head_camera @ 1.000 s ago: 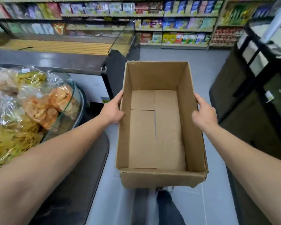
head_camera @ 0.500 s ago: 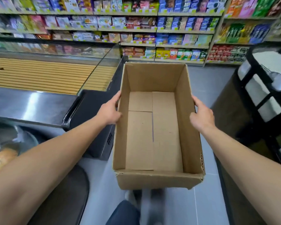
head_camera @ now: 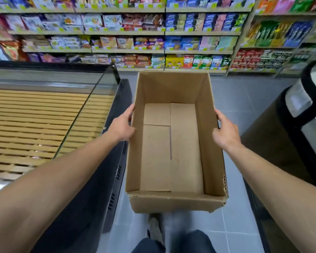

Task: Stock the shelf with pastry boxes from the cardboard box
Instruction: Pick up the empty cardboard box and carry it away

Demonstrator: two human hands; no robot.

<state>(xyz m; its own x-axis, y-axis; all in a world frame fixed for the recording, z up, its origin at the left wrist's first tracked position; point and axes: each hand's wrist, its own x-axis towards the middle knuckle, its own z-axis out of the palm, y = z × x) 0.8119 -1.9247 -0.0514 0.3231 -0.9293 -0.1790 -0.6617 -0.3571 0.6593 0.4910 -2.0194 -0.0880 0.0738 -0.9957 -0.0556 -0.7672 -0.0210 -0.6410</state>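
I carry an open brown cardboard box (head_camera: 173, 152) in front of me above the floor, and nothing lies inside it. My left hand (head_camera: 122, 126) grips its left wall, with the fingers hidden round the outside. My right hand (head_camera: 225, 131) grips the right wall the same way, thumb near the rim. Ahead stand the store shelves (head_camera: 164, 31), packed with colourful snack and pastry packs. No pastry boxes show in the cardboard box.
A glass-sided display case with a wooden slat bed (head_camera: 44, 123) stands on my left, its black side (head_camera: 115, 161) close to the box. A dark round cabinet (head_camera: 299, 125) stands on my right. Grey tiled floor (head_camera: 235, 99) runs between them toward the shelves.
I have walked forward with the box: the bags of snacks at my left have left the view, the display case has slid back, and the shelves are nearer. Both hands hold as before.
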